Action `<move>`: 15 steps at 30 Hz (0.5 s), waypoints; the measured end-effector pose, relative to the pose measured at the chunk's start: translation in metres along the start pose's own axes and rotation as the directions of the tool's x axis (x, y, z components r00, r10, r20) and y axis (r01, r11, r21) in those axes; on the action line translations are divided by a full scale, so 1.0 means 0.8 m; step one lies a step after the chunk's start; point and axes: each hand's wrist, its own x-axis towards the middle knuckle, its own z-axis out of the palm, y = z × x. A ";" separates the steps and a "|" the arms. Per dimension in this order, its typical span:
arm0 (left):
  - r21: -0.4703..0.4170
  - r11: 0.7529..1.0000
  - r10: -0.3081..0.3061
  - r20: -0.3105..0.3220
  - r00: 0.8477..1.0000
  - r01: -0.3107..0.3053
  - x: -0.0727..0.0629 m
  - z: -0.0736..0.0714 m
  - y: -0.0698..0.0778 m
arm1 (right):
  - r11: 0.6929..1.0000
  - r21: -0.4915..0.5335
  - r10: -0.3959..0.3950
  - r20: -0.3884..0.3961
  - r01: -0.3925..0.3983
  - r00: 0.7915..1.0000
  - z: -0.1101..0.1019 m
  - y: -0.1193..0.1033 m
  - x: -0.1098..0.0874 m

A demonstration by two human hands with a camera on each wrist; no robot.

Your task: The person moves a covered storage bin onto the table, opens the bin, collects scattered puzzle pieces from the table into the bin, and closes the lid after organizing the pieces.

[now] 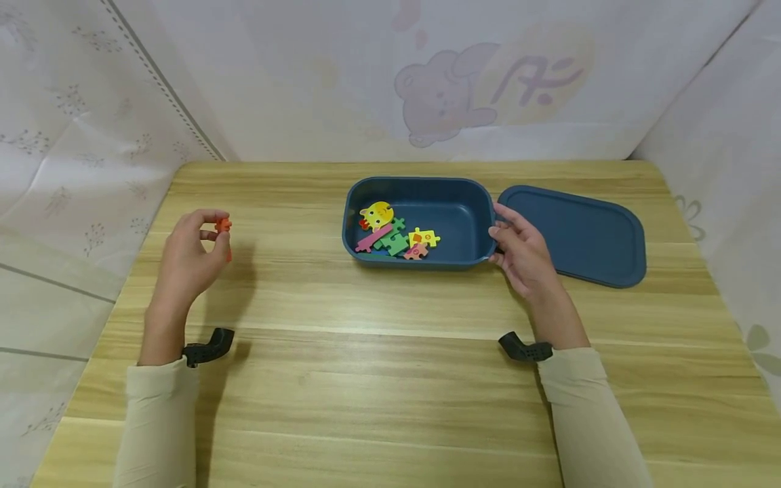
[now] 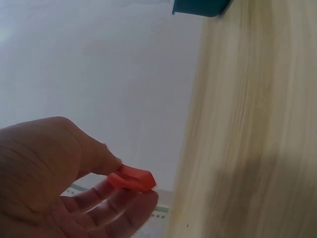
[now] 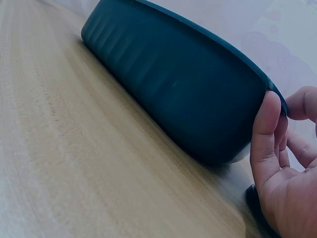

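Above the left part of the table, my left hand [image 1: 194,254] pinches an orange-red puzzle piece [image 1: 224,225] between thumb and fingers. The left wrist view shows the same puzzle piece [image 2: 132,178] edge-on, with its face mostly hidden. My right hand [image 1: 525,254] grips the right end of a dark blue box [image 1: 421,263]. In the right wrist view, thumb and fingers hold the rim of the box [image 3: 173,74]. Inside the box, at its left side, several puzzle pieces lie in a loose heap: a yellow animal-face piece [image 1: 379,215], a green piece [image 1: 395,245] and a pink strip [image 1: 373,238] among them.
A dark blue lid [image 1: 586,237] lies flat at the right, beside the box and partly behind my right hand. The wooden table [image 1: 342,379] reaches back to a pale printed cloth [image 1: 293,81]. A black wrist mount [image 1: 210,347] is on each forearm.
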 end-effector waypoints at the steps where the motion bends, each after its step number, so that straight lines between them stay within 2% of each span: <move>1: -0.008 1.000 0.005 -0.015 1.000 -0.005 0.000 0.002 0.001 | 1.000 0.003 0.000 0.001 0.000 1.000 0.000 0.000 0.000; 8: -0.062 0.998 0.020 -0.068 0.997 -0.024 0.000 0.010 0.008 | 1.000 0.028 -0.001 0.017 0.000 1.000 -0.001 0.001 -0.001; 15: -0.189 0.982 0.012 -0.038 0.999 -0.019 0.005 0.017 0.017 | 1.000 0.021 -0.009 0.019 0.008 1.000 0.000 0.000 -0.001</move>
